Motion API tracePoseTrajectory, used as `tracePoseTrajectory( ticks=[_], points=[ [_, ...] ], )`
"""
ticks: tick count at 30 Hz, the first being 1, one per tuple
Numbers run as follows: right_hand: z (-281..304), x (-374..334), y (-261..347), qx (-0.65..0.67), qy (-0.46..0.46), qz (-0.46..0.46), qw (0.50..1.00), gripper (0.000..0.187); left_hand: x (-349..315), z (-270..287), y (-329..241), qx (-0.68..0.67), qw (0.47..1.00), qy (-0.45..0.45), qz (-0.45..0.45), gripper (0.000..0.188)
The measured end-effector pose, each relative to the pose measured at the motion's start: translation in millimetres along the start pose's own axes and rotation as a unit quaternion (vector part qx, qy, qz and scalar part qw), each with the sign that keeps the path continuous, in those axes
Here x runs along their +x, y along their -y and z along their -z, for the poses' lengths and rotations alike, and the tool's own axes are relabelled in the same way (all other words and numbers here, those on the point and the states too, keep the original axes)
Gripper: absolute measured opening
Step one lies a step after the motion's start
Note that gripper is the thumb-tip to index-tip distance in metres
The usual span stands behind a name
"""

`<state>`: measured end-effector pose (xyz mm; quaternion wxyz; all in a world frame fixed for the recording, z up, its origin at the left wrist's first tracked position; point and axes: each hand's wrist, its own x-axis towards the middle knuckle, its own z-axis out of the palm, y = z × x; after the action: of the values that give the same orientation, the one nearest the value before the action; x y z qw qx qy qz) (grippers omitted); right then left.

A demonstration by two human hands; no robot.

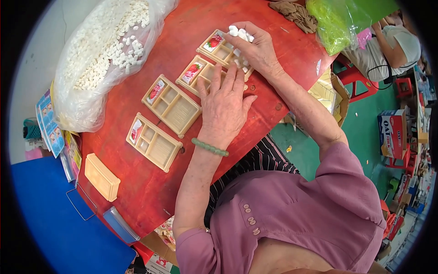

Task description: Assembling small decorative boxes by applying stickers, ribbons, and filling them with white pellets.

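Four beige compartment trays lie in a slanting row on a red table. Each has a small packet with a red fruit picture in its end compartment. My right hand (260, 52) is closed around several small white pieces (240, 33), over the farthest tray (200, 50); more white pieces show in that tray below the fingers. My left hand (224, 100), with a green bangle (210, 147) at its wrist, lies with outstretched fingers on the second tray (182, 81), partly hiding it. The third tray (181, 129) and the nearest tray (166, 163) are untouched.
A big clear plastic bag (86, 112) of white pieces lies at the far left. Several stacked beige trays (101, 177) stand at the near left. Beyond the right arm are a cardboard box (340, 93) and a seated person (392, 45); a yellow-green bag (333, 27) lies at the far corner.
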<state>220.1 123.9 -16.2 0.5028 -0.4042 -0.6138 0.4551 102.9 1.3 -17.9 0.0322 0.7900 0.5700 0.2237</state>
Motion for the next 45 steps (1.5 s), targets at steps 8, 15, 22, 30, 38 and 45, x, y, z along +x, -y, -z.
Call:
tracePoseTrajectory(
  ticks=[8, 15, 22, 30, 38, 45],
  points=[
    [5, -7, -2, -0.013, 0.035, 0.024, 0.999, 0.020, -1, -8, 2, -0.004, 0.999, -0.039, -0.001, 0.057],
    [8, -11, 1, 0.012, 0.040, -0.005, 0.999, 0.019, -4, -8, 3, -0.010, 0.998, -0.054, 0.004, 0.055],
    [7, -14, -6, 0.033, 0.030, 0.014, 0.999, 0.015, -4, -9, 4, -0.020, 0.997, -0.073, 0.013, 0.050],
    [9, -11, -6, 0.044, 0.018, 0.001, 0.999, 0.015, -4, -13, 6, -0.031, 0.996, -0.089, 0.011, 0.046],
    [17, -5, -8, 0.249, -0.022, -0.083, 0.965, 0.013, -4, -10, 4, -0.049, 0.996, -0.075, 0.012, 0.050],
    [17, -14, 3, 0.081, -0.002, -0.053, 0.995, 0.015, 2, -8, 7, -0.053, 0.996, -0.075, -0.014, 0.055]
  ],
)
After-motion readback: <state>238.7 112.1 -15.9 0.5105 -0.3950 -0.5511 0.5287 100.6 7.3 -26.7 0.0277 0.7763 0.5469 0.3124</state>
